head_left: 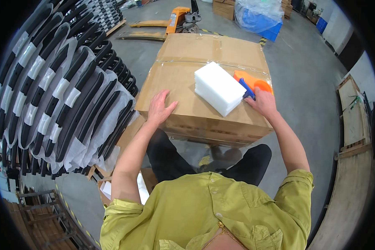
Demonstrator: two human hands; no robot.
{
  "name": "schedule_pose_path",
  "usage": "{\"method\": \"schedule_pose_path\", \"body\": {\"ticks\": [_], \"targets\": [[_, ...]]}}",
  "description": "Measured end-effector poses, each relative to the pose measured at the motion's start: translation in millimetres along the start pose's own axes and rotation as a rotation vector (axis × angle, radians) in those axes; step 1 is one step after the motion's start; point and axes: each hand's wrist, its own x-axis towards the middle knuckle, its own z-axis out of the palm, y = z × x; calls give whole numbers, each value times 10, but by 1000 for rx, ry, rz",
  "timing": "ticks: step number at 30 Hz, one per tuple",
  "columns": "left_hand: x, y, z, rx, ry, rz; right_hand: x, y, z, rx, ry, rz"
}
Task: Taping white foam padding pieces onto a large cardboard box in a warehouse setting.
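Lying spread on the brown cardboard box [177, 89], there's the left hand [160, 107]; the right hand [262, 103] grips an orange-and-blue plastic dispenser [248, 77]. A white foam-like block [219, 86] sits alongside.

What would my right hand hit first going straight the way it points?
Leaving aside the blue and orange tool it holds, your right hand would probably meet the white block, ahead and to its left; the gap's depth is unclear.
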Motion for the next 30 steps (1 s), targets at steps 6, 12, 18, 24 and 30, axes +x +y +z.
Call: {"method": "schedule_pose_path", "body": {"ticks": [6,12,18,24,30], "targets": [[0,-46,12,-231,-19,-197,-8,-65,-11,-11,7,66],[31,-466,-211,-52,393,-119,-62,20,-42,17,98,5],[-45,-966,-346,-69,159,-531,-196,620,51,637,686,212],[-82,-910,-275,-551,39,-755,-586,869,439,1204,75,792],[-171,-918,-202,-755,66,-835,-694,846,457,1312,88,734]]}}
